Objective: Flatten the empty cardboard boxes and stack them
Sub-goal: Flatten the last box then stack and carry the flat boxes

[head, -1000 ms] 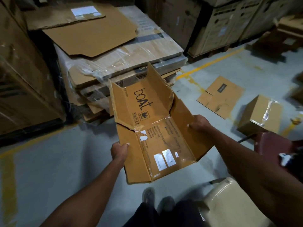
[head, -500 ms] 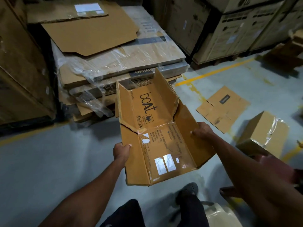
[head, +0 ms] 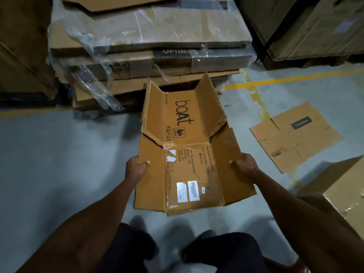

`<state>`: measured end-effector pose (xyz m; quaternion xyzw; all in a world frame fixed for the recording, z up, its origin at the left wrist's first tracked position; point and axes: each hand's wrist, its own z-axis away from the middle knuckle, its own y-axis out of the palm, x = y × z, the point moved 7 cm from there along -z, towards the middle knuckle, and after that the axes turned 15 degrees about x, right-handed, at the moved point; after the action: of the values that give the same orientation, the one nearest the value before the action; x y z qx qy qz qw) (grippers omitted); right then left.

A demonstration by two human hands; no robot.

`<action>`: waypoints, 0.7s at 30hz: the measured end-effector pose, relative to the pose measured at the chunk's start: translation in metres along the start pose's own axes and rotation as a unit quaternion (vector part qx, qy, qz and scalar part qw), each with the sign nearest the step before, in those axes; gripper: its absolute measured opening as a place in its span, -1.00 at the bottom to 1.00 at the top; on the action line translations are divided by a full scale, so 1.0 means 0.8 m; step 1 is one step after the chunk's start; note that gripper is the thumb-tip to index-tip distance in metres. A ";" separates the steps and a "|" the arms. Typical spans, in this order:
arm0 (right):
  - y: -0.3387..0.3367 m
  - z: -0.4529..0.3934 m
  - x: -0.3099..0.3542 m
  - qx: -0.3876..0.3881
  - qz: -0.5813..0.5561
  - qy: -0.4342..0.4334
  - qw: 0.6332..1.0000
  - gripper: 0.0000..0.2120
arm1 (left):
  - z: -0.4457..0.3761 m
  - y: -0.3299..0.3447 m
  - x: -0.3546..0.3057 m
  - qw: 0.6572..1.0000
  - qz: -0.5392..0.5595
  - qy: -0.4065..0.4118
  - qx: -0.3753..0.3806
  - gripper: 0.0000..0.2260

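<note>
I hold an opened-out brown "boAt" box (head: 189, 150) in front of me above the grey floor, its side flaps still angled upward. My left hand (head: 136, 169) grips its left flap edge. My right hand (head: 245, 164) grips its right flap edge. Just beyond the box's far end lies a low stack of flattened cardboard (head: 149, 48), partly wrapped in clear plastic film. A smaller flattened box (head: 295, 136) lies on the floor to the right. An unflattened taped box (head: 342, 190) stands at the right edge.
Tall cartons (head: 21, 44) stand on the left and more cartons (head: 315, 26) at the back right. A yellow floor line (head: 291, 78) runs to the right of the stack. My feet (head: 137, 223) stand on the floor below the held box.
I have stepped closer to the wrapped stack, which now fills the top of the view. The held box has turned to point straight at it. Both hands keep their grip.
</note>
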<state>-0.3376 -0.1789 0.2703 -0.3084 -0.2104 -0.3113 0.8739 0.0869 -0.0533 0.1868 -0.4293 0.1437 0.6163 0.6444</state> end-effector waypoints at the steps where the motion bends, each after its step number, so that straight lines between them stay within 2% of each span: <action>1: 0.006 -0.026 -0.023 0.005 -0.006 -0.007 1.000 -0.54 | -0.017 0.017 0.017 1.000 -0.005 0.002 -0.002 -0.70; 3: 0.020 -0.079 -0.067 0.012 -0.009 -0.022 1.000 -0.58 | -0.049 0.055 0.057 1.000 0.000 0.002 -0.007 -0.70; 10: 0.072 -0.240 -0.225 -0.001 -0.042 -0.043 0.998 -0.50 | -0.125 0.188 0.207 0.998 0.024 0.027 -0.045 -0.71; 13: 0.084 -0.290 -0.274 -0.004 -0.045 -0.063 0.997 -0.47 | -0.151 0.227 0.237 0.997 0.015 0.040 -0.058 -0.72; 21: 0.099 -0.365 -0.366 0.008 -0.041 -0.074 0.996 -0.58 | -0.190 0.310 0.305 0.996 0.021 0.049 -0.064 -0.74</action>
<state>-0.4433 -0.2047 -0.1367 -0.3142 -0.2892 -0.3215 0.8451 -0.0401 -0.0320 -0.1706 -0.4965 0.1442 0.6157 0.5946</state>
